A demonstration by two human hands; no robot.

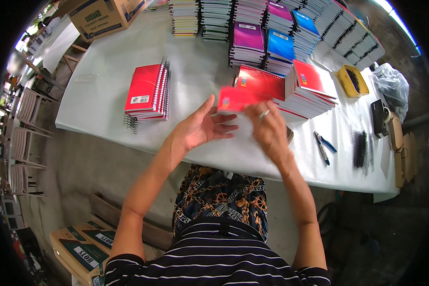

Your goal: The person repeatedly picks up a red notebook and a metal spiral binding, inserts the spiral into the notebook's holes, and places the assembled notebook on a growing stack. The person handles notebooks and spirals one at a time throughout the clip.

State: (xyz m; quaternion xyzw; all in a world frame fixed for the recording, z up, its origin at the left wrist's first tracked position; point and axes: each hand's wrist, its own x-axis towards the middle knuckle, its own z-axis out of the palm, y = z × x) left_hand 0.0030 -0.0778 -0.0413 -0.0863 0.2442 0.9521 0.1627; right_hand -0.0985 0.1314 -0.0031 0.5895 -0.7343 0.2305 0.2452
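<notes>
A small red-covered notebook (pixel 232 98), blurred by motion, is pinched in my right hand (pixel 270 129) above the table's near edge. Whether it has a binding cannot be seen. My left hand (pixel 201 127) is just left of it, palm turned inward, fingers spread and holding nothing. To the left lies a stack of red spiral notebooks (pixel 145 89) with wire coils along the sides. Beyond my right hand are a pile of red-covered notebooks (pixel 267 82) and a taller red-topped stack (pixel 311 77) whose white page edges show.
Pliers (pixel 324 148) and loose black wire coils (pixel 361 150) lie at the right, near a yellow tub (pixel 352 81), a tape dispenser (pixel 380 119) and a plastic bag (pixel 393 88). Purple (pixel 248 38) and blue notebooks (pixel 280 45) stand stacked behind. A cardboard box (pixel 105 20) is far left.
</notes>
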